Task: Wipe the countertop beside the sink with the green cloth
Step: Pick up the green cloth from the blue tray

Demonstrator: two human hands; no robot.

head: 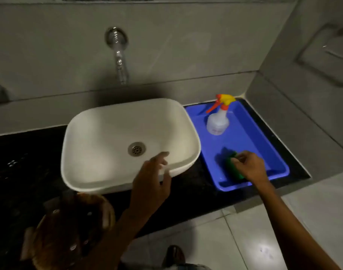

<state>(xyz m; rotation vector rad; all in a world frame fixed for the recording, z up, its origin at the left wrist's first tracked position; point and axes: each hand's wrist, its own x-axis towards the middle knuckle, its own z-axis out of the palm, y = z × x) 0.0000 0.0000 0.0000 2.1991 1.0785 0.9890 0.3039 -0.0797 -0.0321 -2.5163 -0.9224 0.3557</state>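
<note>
**Sink counter, with tray and cloth**

Polished black countertop (196, 184) carries a rounded white basin (100, 172) (glossy, steel drain). Beside it, we see a blue plastic tray (264, 141) holding a spray bottle (217, 121) and the green cloth (232, 168), pinched by our right hand (248, 167). Our left hand (151, 184) hovers, fingers spread, holding nothing.

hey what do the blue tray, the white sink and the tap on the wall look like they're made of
The blue tray: likely moulded plastic, going by its uniform saturated colour and soft sheen. The white sink: probably glazed ceramic, though it could be resin, since it is smooth, thick-walled and softly glossy. The tap: polished metal, probably chromed, with bright mirror-like highlights.
</note>
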